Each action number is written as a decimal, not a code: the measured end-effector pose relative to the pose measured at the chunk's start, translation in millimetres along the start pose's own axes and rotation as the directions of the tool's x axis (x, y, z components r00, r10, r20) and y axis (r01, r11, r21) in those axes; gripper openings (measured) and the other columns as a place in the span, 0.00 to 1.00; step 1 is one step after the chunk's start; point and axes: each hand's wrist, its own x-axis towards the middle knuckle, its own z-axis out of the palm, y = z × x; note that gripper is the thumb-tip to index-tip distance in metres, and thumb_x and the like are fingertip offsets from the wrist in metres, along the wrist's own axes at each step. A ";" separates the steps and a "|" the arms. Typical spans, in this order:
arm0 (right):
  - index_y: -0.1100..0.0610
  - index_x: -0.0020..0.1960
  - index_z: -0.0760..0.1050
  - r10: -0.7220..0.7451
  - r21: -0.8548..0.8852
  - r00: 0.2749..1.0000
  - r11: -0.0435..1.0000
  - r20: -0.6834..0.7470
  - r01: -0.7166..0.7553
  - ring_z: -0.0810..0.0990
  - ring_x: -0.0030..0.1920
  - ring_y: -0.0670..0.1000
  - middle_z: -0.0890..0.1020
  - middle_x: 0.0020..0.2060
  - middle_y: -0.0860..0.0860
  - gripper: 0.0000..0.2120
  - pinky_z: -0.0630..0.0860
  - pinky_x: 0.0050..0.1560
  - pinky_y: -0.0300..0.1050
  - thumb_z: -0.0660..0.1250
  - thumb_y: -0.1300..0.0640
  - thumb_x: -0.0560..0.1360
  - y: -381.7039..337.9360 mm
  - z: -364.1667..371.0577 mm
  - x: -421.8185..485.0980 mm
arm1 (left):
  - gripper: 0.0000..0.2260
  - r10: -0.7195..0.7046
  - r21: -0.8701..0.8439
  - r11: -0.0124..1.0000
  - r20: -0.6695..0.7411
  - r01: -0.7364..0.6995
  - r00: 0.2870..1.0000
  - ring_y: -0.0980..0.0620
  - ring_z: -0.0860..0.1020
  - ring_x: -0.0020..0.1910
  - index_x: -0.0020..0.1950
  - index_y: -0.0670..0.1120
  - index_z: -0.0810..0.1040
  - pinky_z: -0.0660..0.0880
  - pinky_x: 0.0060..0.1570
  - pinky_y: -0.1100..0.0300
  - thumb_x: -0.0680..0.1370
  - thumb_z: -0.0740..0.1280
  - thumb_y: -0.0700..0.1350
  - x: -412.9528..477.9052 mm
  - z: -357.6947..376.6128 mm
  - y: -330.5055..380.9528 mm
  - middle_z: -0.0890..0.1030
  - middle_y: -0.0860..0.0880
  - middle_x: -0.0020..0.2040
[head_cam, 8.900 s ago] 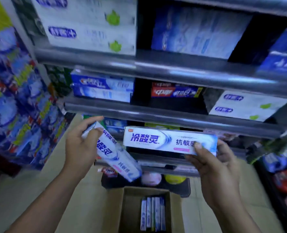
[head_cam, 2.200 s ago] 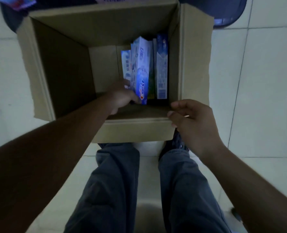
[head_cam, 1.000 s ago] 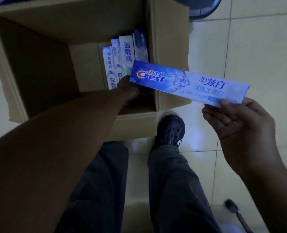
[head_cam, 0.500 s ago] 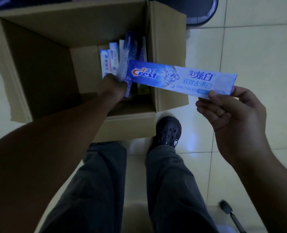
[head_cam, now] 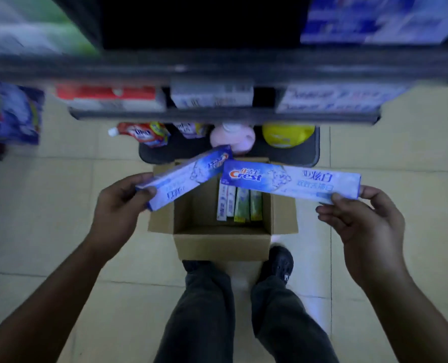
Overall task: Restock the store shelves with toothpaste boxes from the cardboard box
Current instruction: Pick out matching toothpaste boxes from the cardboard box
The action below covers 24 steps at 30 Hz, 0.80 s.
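Observation:
My right hand (head_cam: pixel 359 218) pinches the right end of a blue-white Crest toothpaste box (head_cam: pixel 291 180), held level above the open cardboard box (head_cam: pixel 221 242) on the floor. My left hand (head_cam: pixel 120 205) grips the lower end of a second Crest box (head_cam: pixel 185 176), which tilts up to the right over the carton's left edge. Several toothpaste boxes (head_cam: pixel 240 201) stand on end inside the carton against its far right side. The store shelves (head_cam: pixel 223 117) run across the top, blurred, with toothpaste boxes on them.
Under the lowest shelf sit a red pouch (head_cam: pixel 141 133), a pink container (head_cam: pixel 232 138) and a yellow container (head_cam: pixel 287 134) on a dark base. Blue packs (head_cam: pixel 8 113) hang at the left. My legs and a black shoe (head_cam: pixel 280 264) stand just behind the carton on the tiled floor.
My left hand has lifted a second Crest box out of the carton. The view has risen from the carton toward the shelves, and my right hand still holds its box.

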 end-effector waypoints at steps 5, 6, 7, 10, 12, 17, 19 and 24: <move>0.56 0.45 0.76 -0.124 0.119 0.980 0.987 0.156 0.106 0.83 0.33 0.56 0.83 0.32 0.59 0.10 0.82 0.39 0.45 0.73 0.62 0.66 -122.8 59.5 -66.9 | 0.11 0.165 -0.073 0.982 -0.106 -0.174 0.981 0.60 0.81 0.51 0.54 0.58 0.81 0.80 0.51 0.52 0.78 0.61 0.46 -42.0 -72.7 136.7 0.82 0.62 0.53; 0.57 0.45 0.76 -0.154 0.131 0.971 0.983 0.183 0.131 0.83 0.32 0.56 0.83 0.32 0.59 0.10 0.82 0.38 0.45 0.73 0.61 0.65 -144.8 69.5 -80.3 | 0.11 0.194 -0.082 0.975 -0.142 -0.207 0.971 0.59 0.81 0.50 0.53 0.59 0.80 0.80 0.50 0.50 0.77 0.61 0.46 -47.9 -85.0 159.4 0.81 0.62 0.52; 0.57 0.46 0.76 -0.184 0.141 0.960 0.978 0.209 0.156 0.83 0.32 0.55 0.83 0.33 0.59 0.11 0.82 0.38 0.45 0.73 0.61 0.65 -165.9 79.3 -93.7 | 0.11 0.230 -0.075 0.966 -0.177 -0.246 0.957 0.58 0.80 0.48 0.52 0.59 0.79 0.78 0.50 0.49 0.76 0.60 0.47 -53.6 -96.4 180.6 0.81 0.63 0.51; 0.58 0.48 0.76 -0.275 0.179 0.926 0.956 0.260 0.233 0.84 0.32 0.55 0.84 0.35 0.59 0.12 0.82 0.37 0.44 0.73 0.61 0.65 -223.4 104.4 -131.8 | 0.10 0.380 -0.015 0.918 -0.257 -0.397 0.889 0.59 0.76 0.41 0.50 0.59 0.79 0.73 0.48 0.58 0.74 0.61 0.48 -70.0 -128.0 241.1 0.80 0.63 0.44; 0.59 0.48 0.75 -0.333 0.191 0.903 0.938 0.273 0.288 0.84 0.33 0.56 0.84 0.36 0.59 0.13 0.82 0.37 0.44 0.73 0.62 0.65 -255.0 116.3 -155.3 | 0.12 0.489 0.040 0.866 -0.284 -0.499 0.825 0.63 0.70 0.30 0.47 0.61 0.78 0.67 0.33 0.70 0.74 0.61 0.44 -80.6 -146.5 276.0 0.76 0.61 0.34; 0.61 0.50 0.75 -0.452 0.234 0.843 0.888 0.291 0.395 0.84 0.36 0.58 0.85 0.42 0.60 0.16 0.83 0.40 0.47 0.75 0.60 0.65 -318.2 138.1 -204.5 | 0.11 0.590 0.023 0.773 -0.394 -0.634 0.705 0.53 0.68 0.32 0.42 0.54 0.81 0.62 0.28 0.63 0.71 0.60 0.42 -102.9 -188.2 361.3 0.77 0.31 0.37; 0.59 0.48 0.77 -0.504 0.245 0.820 0.860 0.272 0.447 0.85 0.36 0.59 0.85 0.41 0.60 0.16 0.83 0.39 0.46 0.76 0.58 0.63 -337.8 145.5 -220.5 | 0.09 0.630 0.041 0.737 -0.406 -0.675 0.662 0.54 0.70 0.30 0.41 0.54 0.82 0.65 0.29 0.64 0.70 0.62 0.47 -109.4 -199.2 390.1 0.80 0.35 0.39; 0.55 0.45 0.79 -0.595 0.307 0.765 0.796 0.245 0.521 0.85 0.36 0.62 0.84 0.40 0.59 0.15 0.83 0.38 0.47 0.78 0.56 0.60 -375.4 159.9 -247.6 | 0.05 0.700 0.071 0.677 -0.367 -0.732 0.612 0.64 0.78 0.35 0.37 0.57 0.85 0.72 0.38 0.70 0.73 0.76 0.51 -116.6 -220.6 450.2 0.84 0.58 0.38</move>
